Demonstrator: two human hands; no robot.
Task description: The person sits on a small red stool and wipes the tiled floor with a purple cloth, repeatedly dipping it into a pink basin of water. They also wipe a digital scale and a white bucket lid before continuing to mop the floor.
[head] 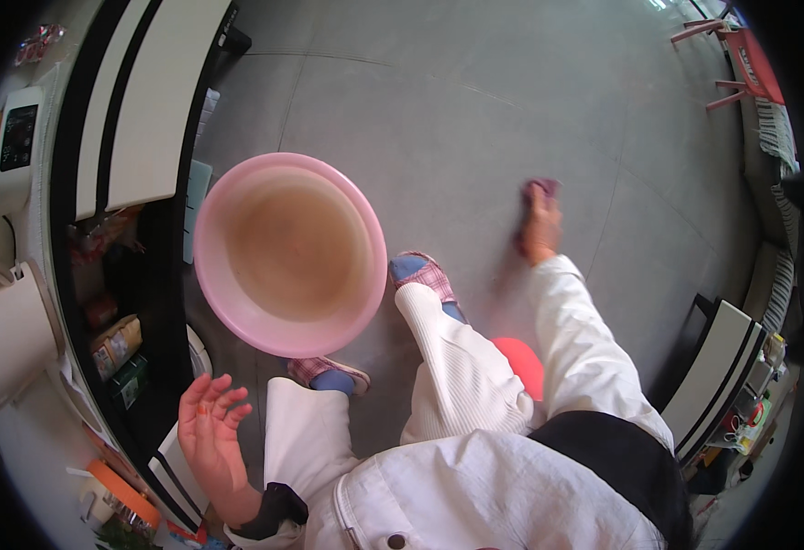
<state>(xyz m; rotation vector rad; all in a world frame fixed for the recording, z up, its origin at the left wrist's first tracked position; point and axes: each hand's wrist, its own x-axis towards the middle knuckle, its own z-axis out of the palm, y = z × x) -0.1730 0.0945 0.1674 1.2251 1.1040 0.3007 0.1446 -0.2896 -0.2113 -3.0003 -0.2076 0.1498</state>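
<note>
My right hand point(541, 223) presses a dark pinkish cloth point(543, 184) on the grey tiled floor point(471, 124), with the arm stretched out; the hand is slightly blurred. My left hand point(213, 433) is raised at the lower left, palm up with fingers apart and slightly curled, holding nothing. Before my feet stands a large pink plastic basin point(378, 275) with cloudy brownish water point(299, 254) in it. Plaid slippers point(433, 275) over blue socks are on my feet, close beside the basin.
A black and white cabinet point(158, 103) with packets on its open shelf runs along the left. Another low cabinet point(711, 371) stands at the lower right. A red plastic chair point(753, 65) is at the upper right. A round red object point(520, 364) shows beside my right leg.
</note>
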